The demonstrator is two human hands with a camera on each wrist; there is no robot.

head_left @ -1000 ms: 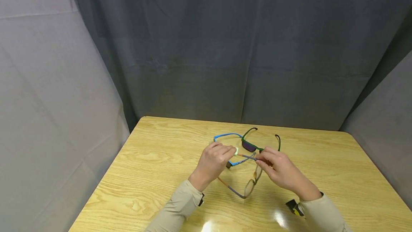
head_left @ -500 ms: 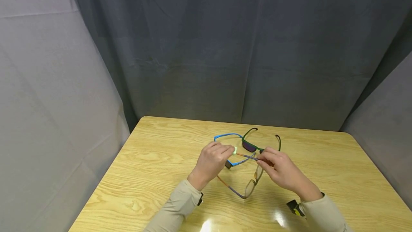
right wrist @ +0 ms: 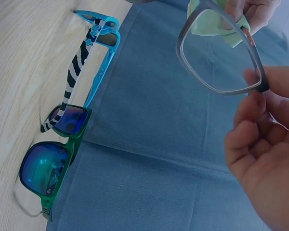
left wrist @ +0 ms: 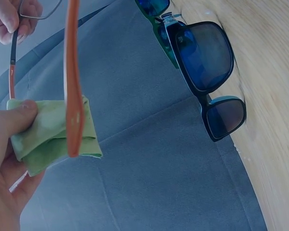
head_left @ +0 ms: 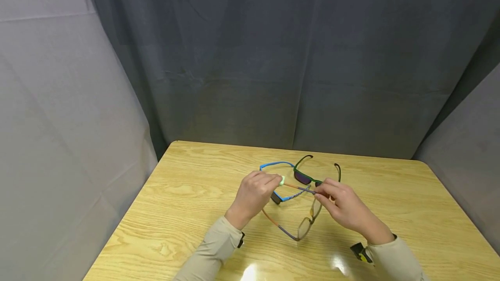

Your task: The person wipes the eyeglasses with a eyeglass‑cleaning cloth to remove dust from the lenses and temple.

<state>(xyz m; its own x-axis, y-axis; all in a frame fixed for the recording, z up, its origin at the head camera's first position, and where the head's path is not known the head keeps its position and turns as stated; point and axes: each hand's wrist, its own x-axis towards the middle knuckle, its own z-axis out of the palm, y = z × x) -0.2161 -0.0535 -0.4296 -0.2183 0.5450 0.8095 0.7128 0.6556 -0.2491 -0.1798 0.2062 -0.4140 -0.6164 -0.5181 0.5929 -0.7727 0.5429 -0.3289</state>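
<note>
No word, brand or number could be read anywhere. A tiny pale mark stood in the corner of one lens of the blue sunglasses, and another near the edge of a lens of the green sunglasses, both too small to make out. Faint flecks on the orange earpiece of the glasses were too blurred to read.

I'm facing a dark grey curtain that is hanging behind a wood-grain table; paler cloths are hanging on both sides, and two glares are shining off the tabletop.
</note>
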